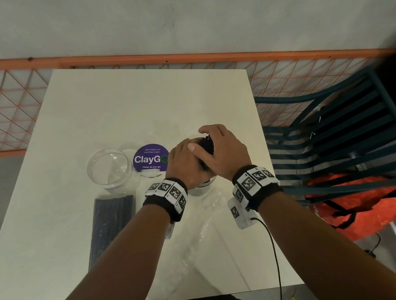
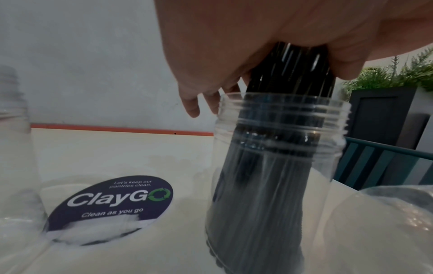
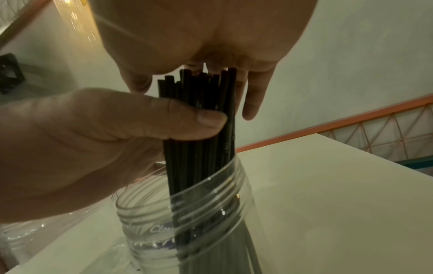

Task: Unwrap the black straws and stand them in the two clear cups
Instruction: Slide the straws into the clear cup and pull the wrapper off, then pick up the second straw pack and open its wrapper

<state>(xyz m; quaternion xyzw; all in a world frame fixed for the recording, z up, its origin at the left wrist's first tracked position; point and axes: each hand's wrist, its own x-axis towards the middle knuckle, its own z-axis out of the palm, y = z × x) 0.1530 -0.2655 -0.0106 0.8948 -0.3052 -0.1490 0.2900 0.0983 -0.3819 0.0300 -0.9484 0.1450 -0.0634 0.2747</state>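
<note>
Straws (image 3: 201,118) in cup (image 2: 281,148) on cream table (image 1: 137,102) by wall (image 1: 176,11)

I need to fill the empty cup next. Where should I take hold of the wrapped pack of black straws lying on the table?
Grip the wrapped pack across its middle, coming from above with fingers over its long sides. It lies flat and long just in front of the empty cup, so a mid-length hold should probably keep it from sagging.
</note>
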